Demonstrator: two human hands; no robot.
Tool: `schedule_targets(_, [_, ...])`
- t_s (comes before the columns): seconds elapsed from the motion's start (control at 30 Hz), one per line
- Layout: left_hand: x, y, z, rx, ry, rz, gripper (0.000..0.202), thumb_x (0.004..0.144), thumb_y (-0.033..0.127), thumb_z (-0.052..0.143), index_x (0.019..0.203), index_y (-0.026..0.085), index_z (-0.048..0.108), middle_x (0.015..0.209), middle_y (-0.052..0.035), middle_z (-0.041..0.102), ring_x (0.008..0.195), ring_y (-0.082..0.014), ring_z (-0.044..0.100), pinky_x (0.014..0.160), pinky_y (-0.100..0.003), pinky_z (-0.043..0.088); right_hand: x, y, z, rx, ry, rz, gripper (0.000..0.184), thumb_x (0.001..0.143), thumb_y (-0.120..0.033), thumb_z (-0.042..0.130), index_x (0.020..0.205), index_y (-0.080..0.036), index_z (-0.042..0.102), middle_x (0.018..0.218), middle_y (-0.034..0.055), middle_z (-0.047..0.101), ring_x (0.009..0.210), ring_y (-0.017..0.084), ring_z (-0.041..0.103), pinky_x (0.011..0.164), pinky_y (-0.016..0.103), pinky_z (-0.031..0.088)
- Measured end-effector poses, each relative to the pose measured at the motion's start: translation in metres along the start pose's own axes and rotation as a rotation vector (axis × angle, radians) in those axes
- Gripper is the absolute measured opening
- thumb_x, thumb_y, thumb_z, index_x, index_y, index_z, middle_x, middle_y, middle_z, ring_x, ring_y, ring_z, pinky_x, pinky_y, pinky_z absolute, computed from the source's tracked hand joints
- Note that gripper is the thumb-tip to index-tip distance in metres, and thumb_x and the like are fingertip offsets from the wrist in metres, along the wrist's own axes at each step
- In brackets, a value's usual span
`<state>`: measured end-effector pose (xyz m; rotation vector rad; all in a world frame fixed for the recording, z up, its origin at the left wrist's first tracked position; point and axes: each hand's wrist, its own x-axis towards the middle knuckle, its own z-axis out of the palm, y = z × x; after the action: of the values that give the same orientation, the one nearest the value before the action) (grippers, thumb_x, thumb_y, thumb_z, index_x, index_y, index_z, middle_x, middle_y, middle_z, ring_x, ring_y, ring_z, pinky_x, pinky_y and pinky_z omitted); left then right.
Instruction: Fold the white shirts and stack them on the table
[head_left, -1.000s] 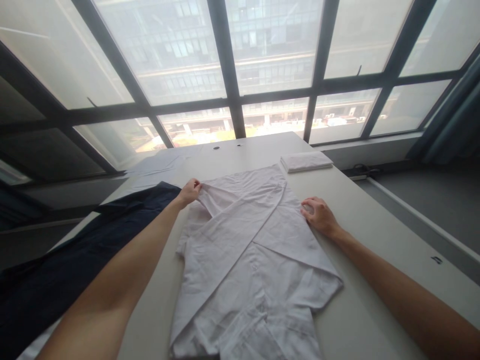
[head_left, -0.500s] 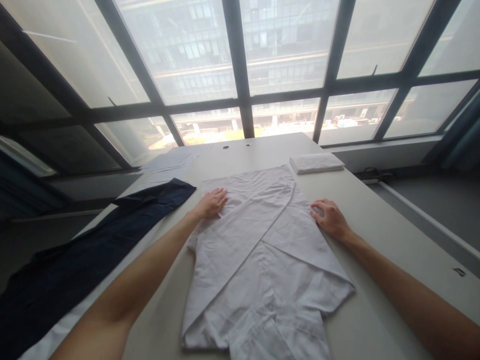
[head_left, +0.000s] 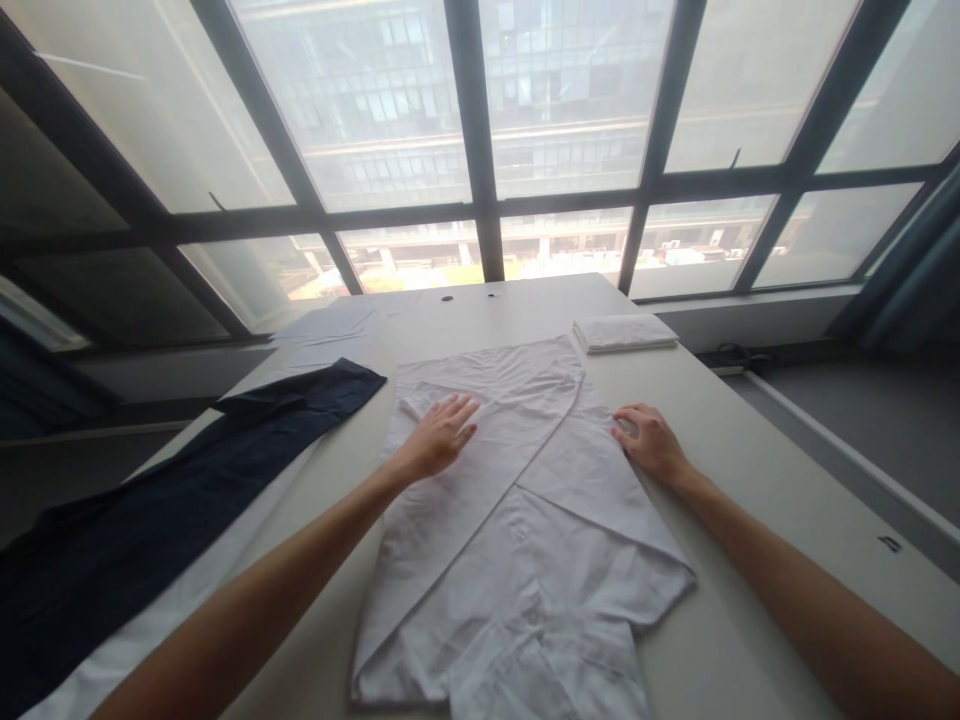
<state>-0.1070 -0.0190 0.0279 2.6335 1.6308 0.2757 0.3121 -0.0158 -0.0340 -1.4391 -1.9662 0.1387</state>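
Note:
A white shirt (head_left: 525, 540) lies flat on the pale table (head_left: 750, 460), both sides folded in across the middle. My left hand (head_left: 439, 437) rests open on the folded left panel, fingers stretched flat and pointing away from me. My right hand (head_left: 649, 440) presses on the shirt's right edge with its fingers curled down onto the cloth, nothing held in it.
A dark navy garment (head_left: 187, 480) stretches along the table's left side. A folded white cloth (head_left: 624, 332) lies at the far right of the table. Another pale cloth (head_left: 330, 325) lies at the far left. Large windows stand behind the table; the floor drops off to the right.
My left hand let go of the pinched shirt edge, opened flat and slid to the right and towards me across the folded panel. My right hand has hardly moved.

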Motion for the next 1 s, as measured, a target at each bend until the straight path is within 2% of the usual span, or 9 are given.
schedule_targets(0.1, [-0.038, 0.032, -0.004, -0.039, -0.013, 0.129, 0.052, 0.106, 0.043, 0.037, 0.155, 0.025, 0.041, 0.163, -0.0074, 0.036, 0.153, -0.0286, 0.025, 0.123, -0.054, 0.023, 0.000, -0.001, 0.000, -0.003, 0.000, -0.004, 0.020, 0.088, -0.030, 0.060, 0.101, -0.019, 0.071, 0.108, 0.0111, 0.070, 0.105, 0.028, 0.060, 0.098, 0.040, 0.046])
schedule_targets(0.17, [-0.063, 0.042, -0.010, -0.055, -0.027, 0.186, 0.050, 0.107, 0.043, 0.037, 0.155, 0.030, 0.040, 0.163, -0.0041, 0.036, 0.153, -0.0266, 0.026, 0.124, -0.053, 0.023, 0.000, -0.001, 0.000, -0.005, -0.002, -0.003, 0.020, 0.088, -0.030, 0.060, 0.100, -0.019, 0.071, 0.108, 0.0111, 0.070, 0.104, 0.028, 0.060, 0.098, 0.040, 0.046])
schedule_targets(0.37, [-0.118, 0.036, -0.024, -0.066, 0.038, 0.104, 0.048, 0.108, 0.033, 0.034, 0.156, 0.027, 0.039, 0.161, -0.0047, 0.040, 0.151, -0.0223, 0.030, 0.124, -0.048, 0.025, -0.001, -0.001, -0.001, -0.020, 0.008, -0.003, 0.020, 0.088, -0.031, 0.060, 0.100, -0.020, 0.071, 0.109, 0.0112, 0.070, 0.104, 0.029, 0.060, 0.097, 0.041, 0.046])
schedule_targets(0.47, [-0.141, 0.035, -0.018, -0.041, -0.033, 0.152, 0.050, 0.108, 0.031, 0.034, 0.158, 0.029, 0.034, 0.163, -0.0032, 0.036, 0.152, -0.0228, 0.027, 0.124, -0.049, 0.025, -0.002, -0.001, -0.001, -0.030, 0.007, -0.009, 0.021, 0.088, -0.032, 0.060, 0.100, -0.019, 0.071, 0.108, 0.0113, 0.070, 0.104, 0.029, 0.060, 0.097, 0.041, 0.046])
schedule_targets(0.57, [-0.161, 0.037, -0.008, 0.008, -0.144, 0.259, 0.055, 0.107, 0.040, 0.041, 0.160, 0.035, 0.027, 0.166, -0.0012, 0.027, 0.154, -0.0280, 0.021, 0.124, -0.055, 0.022, -0.002, 0.000, -0.001, -0.037, 0.006, -0.009, 0.021, 0.088, -0.032, 0.061, 0.100, -0.019, 0.072, 0.108, 0.0110, 0.070, 0.103, 0.028, 0.060, 0.096, 0.040, 0.047])
schedule_targets(0.67, [-0.172, 0.036, -0.002, 0.038, -0.194, 0.303, 0.062, 0.104, 0.049, 0.045, 0.161, 0.038, 0.021, 0.168, -0.0006, 0.020, 0.154, -0.0311, 0.017, 0.123, -0.058, 0.019, -0.002, 0.001, 0.000, -0.044, 0.010, -0.006, 0.021, 0.088, -0.033, 0.061, 0.100, -0.019, 0.072, 0.108, 0.0106, 0.070, 0.103, 0.028, 0.060, 0.096, 0.040, 0.047])
schedule_targets(0.8, [-0.176, 0.035, -0.006, 0.044, -0.204, 0.316, 0.065, 0.104, 0.051, 0.045, 0.161, 0.038, 0.019, 0.168, -0.0006, 0.019, 0.155, -0.0309, 0.016, 0.124, -0.057, 0.018, -0.001, 0.003, 0.001, -0.048, 0.012, 0.002, 0.021, 0.088, -0.034, 0.061, 0.099, -0.019, 0.072, 0.106, 0.0103, 0.070, 0.102, 0.028, 0.061, 0.096, 0.040, 0.047])
schedule_targets(1.0, [-0.153, 0.040, -0.024, 0.002, -0.129, 0.253, 0.057, 0.106, 0.045, 0.042, 0.160, 0.036, 0.026, 0.166, -0.0004, 0.028, 0.154, -0.0263, 0.022, 0.125, -0.052, 0.021, 0.000, -0.001, 0.000, -0.056, 0.004, 0.000, 0.021, 0.089, -0.033, 0.060, 0.099, -0.019, 0.072, 0.106, 0.0110, 0.071, 0.103, 0.028, 0.061, 0.096, 0.040, 0.047])
